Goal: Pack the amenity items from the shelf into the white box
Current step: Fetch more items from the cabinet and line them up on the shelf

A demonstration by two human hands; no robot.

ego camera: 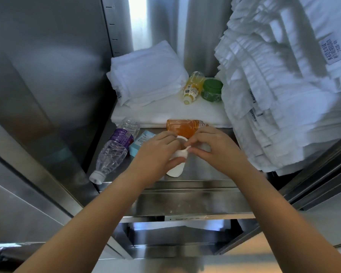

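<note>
White box (176, 167) is at frame centre, at the front edge of the steel shelf (195, 175). It's tilted with the mouth away from you; can't tell if it's resting on the shelf or lifted. Your left hand (156, 152) is wrapped round its body. Your right hand (215, 148) pinches a small white bit at the mouth, flap or item, can't tell which. Fingers hide the inside, so fill level is unknown.

Risks, front to back:
- Box looks thin-walled and sits right at the shelf lip. Squeeze too hard and it probably buckles; lose the grip and it drops past the edge.
- Clear water bottle (114, 148), lower left, lies on its side with the cap at the front edge. A left-forearm nudge likely rolls it off.
- Teal carton (140, 143) is just beside your left knuckles, easy to shove.
- Orange bottle (182, 127) lies on its side just behind both hands. It's round and may roll when you reach over.
- Box looks small against these bottles, so forcing one in may split it.
- Further back, on the folded white cloth (165, 113), the yellow bottle (192, 87) lies beside the green jar (212, 89), possibly touching. Pulling one may shift the other.
- Linen stack (274, 95), right of frame, hangs near your right arm and could snag.
</note>
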